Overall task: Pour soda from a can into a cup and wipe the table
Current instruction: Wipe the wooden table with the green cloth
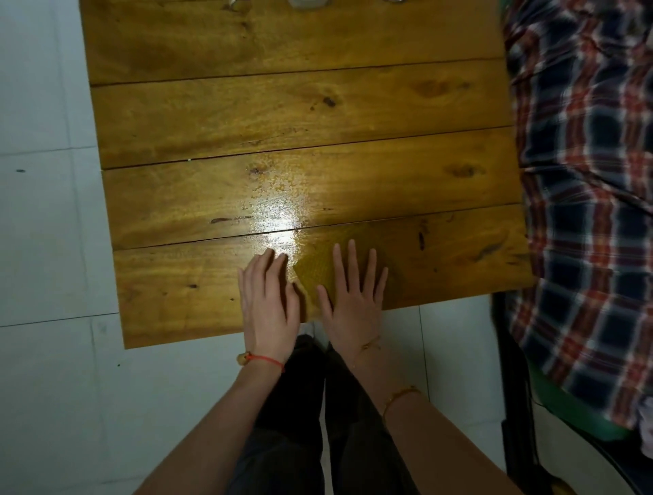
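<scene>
A clear cup point(306, 3) sits cropped at the wooden counter's point(212, 106) far edge, well apart from the left hand point(270, 300) and right hand point(353, 300), both lying flat, empty, fingers extended, side by side near the front edge.

You look down on a glossy yellow-brown plank table point(219, 116) catching a bright glare. It stands on pale white floor tiles point(46, 226). A red, navy and white plaid cloth point(583, 198) lies just beside its right edge.

Count at the worktop
One plank worktop point(219, 116) of four boards; two hands, left hand point(270, 304) and right hand point(355, 300), lay at its near edge; one plaid cloth point(583, 183) hung beside.
</scene>
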### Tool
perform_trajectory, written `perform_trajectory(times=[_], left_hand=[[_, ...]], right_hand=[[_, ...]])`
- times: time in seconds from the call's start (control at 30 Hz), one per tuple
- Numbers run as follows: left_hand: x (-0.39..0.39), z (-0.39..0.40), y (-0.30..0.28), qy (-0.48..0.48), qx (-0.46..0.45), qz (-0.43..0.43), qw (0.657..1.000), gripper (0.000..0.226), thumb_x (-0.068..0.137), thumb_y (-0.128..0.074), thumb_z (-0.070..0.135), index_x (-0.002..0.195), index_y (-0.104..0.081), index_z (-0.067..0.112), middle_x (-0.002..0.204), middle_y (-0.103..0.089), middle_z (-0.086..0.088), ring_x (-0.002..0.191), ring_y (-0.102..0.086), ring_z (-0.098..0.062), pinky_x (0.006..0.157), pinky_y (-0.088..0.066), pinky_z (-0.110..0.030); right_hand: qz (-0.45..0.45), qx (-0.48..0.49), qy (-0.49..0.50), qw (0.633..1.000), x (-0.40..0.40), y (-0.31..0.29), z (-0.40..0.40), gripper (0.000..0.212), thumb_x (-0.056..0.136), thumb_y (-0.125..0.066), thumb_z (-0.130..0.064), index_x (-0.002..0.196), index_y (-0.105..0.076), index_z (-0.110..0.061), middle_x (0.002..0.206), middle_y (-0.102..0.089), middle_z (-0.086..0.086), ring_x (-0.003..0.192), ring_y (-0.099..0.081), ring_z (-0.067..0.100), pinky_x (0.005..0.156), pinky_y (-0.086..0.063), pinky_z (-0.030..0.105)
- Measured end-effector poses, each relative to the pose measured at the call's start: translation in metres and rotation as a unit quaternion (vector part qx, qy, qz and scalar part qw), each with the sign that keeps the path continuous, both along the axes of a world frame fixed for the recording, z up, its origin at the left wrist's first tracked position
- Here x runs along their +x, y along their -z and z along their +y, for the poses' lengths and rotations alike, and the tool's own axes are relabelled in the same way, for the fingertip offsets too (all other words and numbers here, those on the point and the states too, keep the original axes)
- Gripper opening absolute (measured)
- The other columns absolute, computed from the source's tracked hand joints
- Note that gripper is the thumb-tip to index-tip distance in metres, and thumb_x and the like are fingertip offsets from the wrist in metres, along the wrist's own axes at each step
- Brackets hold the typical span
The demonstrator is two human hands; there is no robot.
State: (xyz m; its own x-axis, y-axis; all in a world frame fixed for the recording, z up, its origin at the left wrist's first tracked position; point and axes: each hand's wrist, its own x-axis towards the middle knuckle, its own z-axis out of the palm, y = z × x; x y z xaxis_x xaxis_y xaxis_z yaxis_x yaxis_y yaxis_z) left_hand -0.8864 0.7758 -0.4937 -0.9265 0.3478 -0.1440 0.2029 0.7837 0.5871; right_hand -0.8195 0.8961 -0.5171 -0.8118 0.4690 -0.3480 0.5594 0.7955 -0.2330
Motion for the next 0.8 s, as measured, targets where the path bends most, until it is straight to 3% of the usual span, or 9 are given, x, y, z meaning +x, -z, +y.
perform_trajectory(times=[0.13,0.23,0.3,0.4,0.6,0.8], left_hand=[[0.016,0.014,-0.013,-0.041,-0.024,-0.001,0.999,0.034,0.094,-0.056,0.019,0.128,-0.054,0.016,0.127,-0.052,-0.002,0.122,-0.044,-0.020,0.106,-0.035,-0.037],[0.025,0.023,-0.019,-0.099,-0.041,-0.026,0.994,0.017,0.091,-0.061,0.025,0.107,-0.060,0.020,0.101,-0.056,0.005,0.099,-0.051,-0.017,0.085,-0.031,-0.027],[0.028,0.027,-0.019,-0.130,-0.035,-0.055,0.989,0.009,0.087,-0.066,0.027,0.092,-0.063,0.020,0.087,-0.056,0.010,0.086,-0.056,-0.015,0.080,-0.037,-0.030],[0.032,0.037,-0.024,-0.195,-0.049,-0.127,0.971,0.016,0.083,-0.070,0.035,0.078,-0.065,0.021,0.075,-0.063,0.012,0.071,-0.061,-0.012,0.071,-0.052,-0.036],[0.037,0.051,-0.026,-0.289,-0.093,-0.344,0.889,0.028,0.081,-0.069,0.047,0.080,-0.070,0.019,0.083,-0.069,0.002,0.081,-0.064,-0.021,0.068,-0.042,-0.025],[0.041,0.055,-0.020,-0.334,-0.042,-0.389,0.858,0.021,0.079,-0.074,0.034,0.086,-0.071,0.014,0.094,-0.073,-0.003,0.093,-0.065,-0.021,0.073,-0.042,-0.023]], right_hand=[[-0.001,-0.027,0.048,0.998,-0.002,-0.019,-0.001,0.064,0.100,-0.027,-0.049,0.157,-0.021,-0.019,0.165,-0.018,0.002,0.152,-0.015,0.033,0.122,-0.011,0.055],[0.078,-0.070,0.136,0.985,-0.004,-0.032,0.018,0.058,0.097,-0.042,-0.037,0.149,-0.039,-0.011,0.153,-0.042,0.010,0.140,-0.040,0.031,0.116,-0.031,0.046],[0.105,-0.079,0.201,0.971,-0.001,-0.038,0.038,0.051,0.095,-0.054,-0.027,0.142,-0.045,-0.009,0.141,-0.050,0.013,0.130,-0.046,0.029,0.107,-0.040,0.043],[0.055,-0.105,0.245,0.962,0.005,-0.040,0.067,0.042,0.094,-0.061,-0.021,0.130,-0.049,-0.003,0.131,-0.051,0.016,0.121,-0.048,0.031,0.100,-0.044,0.040],[0.003,-0.220,0.307,0.926,0.002,-0.042,0.094,0.028,0.089,-0.067,-0.015,0.111,-0.055,-0.001,0.112,-0.059,0.016,0.106,-0.058,0.030,0.085,-0.050,0.039],[-0.084,-0.244,0.281,0.924,-0.004,-0.046,0.097,0.030,0.091,-0.067,-0.020,0.112,-0.063,0.001,0.112,-0.066,0.017,0.105,-0.062,0.028,0.072,-0.041,0.027]])
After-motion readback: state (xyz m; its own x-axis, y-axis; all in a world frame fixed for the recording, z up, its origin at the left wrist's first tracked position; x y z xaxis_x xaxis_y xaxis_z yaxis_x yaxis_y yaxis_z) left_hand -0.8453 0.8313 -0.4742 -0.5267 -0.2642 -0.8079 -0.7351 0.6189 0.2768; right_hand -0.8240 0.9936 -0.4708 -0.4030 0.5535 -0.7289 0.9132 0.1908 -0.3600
